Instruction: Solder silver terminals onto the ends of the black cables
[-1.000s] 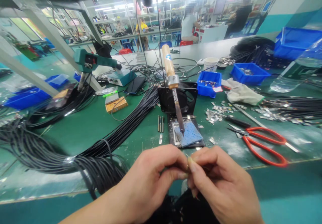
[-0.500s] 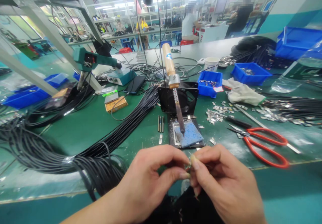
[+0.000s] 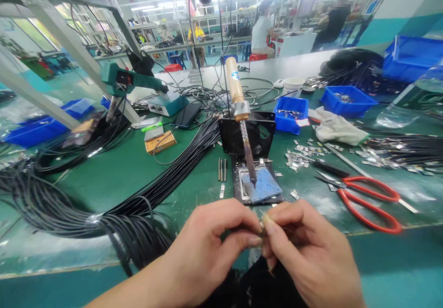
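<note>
My left hand [image 3: 214, 238] and my right hand [image 3: 304, 248] meet at the front edge of the bench, fingertips pinched together. Thin wire strands poke out between them; the rest of what they hold is hidden by the fingers. Just beyond stands a soldering iron [image 3: 238, 91] with a wooden handle, its tip down on a blue sponge [image 3: 265, 185]. Behind the iron is a black fan frame [image 3: 224, 137]. Red-handled scissors [image 3: 372, 183] lie to the right of my right hand. A large bundle of black cables [image 3: 148, 192] lies left of my left hand.
Small metal parts [image 3: 299, 158] are scattered near two blue bins [image 3: 292, 114] and a white glove [image 3: 341, 128]. A wooden box [image 3: 161, 142] and a phone [image 3: 187, 114] lie at the back left. A slanted metal post [image 3: 55, 40] rises on the left. People sit in the background.
My fingertips have shifted slightly and closed nearer together over the strands. The bench items appear a little further right in the view.
</note>
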The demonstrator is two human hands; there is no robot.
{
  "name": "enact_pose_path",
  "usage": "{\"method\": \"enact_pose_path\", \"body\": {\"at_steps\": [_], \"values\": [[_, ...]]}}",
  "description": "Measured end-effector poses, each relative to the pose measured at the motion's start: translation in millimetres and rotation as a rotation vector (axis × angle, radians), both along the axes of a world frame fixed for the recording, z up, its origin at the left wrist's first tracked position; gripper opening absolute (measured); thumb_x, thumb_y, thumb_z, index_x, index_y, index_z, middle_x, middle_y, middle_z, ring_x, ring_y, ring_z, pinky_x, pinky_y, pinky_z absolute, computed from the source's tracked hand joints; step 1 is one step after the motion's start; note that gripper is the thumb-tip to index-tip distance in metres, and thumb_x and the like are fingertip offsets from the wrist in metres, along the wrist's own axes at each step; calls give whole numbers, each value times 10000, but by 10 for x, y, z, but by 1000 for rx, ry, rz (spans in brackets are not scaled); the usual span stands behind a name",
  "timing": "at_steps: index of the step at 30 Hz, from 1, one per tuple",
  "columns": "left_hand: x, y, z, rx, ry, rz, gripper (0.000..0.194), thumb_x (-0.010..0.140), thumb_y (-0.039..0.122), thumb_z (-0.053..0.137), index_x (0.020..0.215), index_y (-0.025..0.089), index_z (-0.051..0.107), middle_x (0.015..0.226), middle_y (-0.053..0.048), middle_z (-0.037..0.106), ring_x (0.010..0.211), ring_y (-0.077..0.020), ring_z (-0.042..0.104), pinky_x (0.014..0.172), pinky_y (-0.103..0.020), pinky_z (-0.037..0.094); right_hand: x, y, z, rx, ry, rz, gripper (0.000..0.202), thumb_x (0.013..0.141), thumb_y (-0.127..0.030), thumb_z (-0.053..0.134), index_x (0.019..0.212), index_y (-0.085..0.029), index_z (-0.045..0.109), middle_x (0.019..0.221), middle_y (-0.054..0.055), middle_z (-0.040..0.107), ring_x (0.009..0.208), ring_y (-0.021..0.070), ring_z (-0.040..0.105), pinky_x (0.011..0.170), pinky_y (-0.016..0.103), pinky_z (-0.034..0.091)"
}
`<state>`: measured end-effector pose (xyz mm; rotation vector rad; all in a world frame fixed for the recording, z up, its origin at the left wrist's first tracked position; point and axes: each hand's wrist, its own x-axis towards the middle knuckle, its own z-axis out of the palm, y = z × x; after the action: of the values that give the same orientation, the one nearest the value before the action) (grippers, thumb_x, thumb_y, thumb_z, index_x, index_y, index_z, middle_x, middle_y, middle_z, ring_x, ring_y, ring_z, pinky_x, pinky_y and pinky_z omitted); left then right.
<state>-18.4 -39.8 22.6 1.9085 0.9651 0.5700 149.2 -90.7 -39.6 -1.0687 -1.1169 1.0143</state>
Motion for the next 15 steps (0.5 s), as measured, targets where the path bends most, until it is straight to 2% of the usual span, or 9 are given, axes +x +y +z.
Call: {"method": "enact_pose_path", "body": {"at_steps": [3, 6, 8, 15], "values": [[-6, -6, -50, -73, -10, 73, 107, 882, 100, 719, 897, 200, 685, 822, 53, 716, 764, -112, 651, 734, -177, 499, -19, 1, 12, -19, 22, -47, 118, 942, -216, 661, 831, -234, 628, 726, -47, 662, 494, 64, 634, 471, 156, 550], [-19, -8, -99, -131, 4, 89, 67, 896, 162, 724, 937, 204, 690, 824, 49, 719, 762, -123, 645, 728, -191, 502, -25, 7, 25, -10, 30, -63, 116, 946, -200, 657, 846, -241, 617, 720, -57, 657, 500, 59, 637, 484, 150, 548], [-27, -5, -118, -109, 21, 77, 33, 911, 173, 710, 908, 205, 717, 816, 47, 733, 755, -120, 643, 730, -191, 489, -11, 20, 18, 10, 27, -55, 116, 950, -180, 649, 862, -244, 610, 737, -56, 659, 510, 61, 645, 492, 155, 553], [-33, 16, -152, -27, 0, 71, 97, 908, 121, 682, 870, 198, 726, 824, 38, 733, 763, -113, 649, 739, -194, 474, -21, 85, -74, 172, -42, 8, 196, 959, -63, 582, 995, -254, 608, 879, -22, 648, 648, 91, 680, 569, 212, 598]]}}
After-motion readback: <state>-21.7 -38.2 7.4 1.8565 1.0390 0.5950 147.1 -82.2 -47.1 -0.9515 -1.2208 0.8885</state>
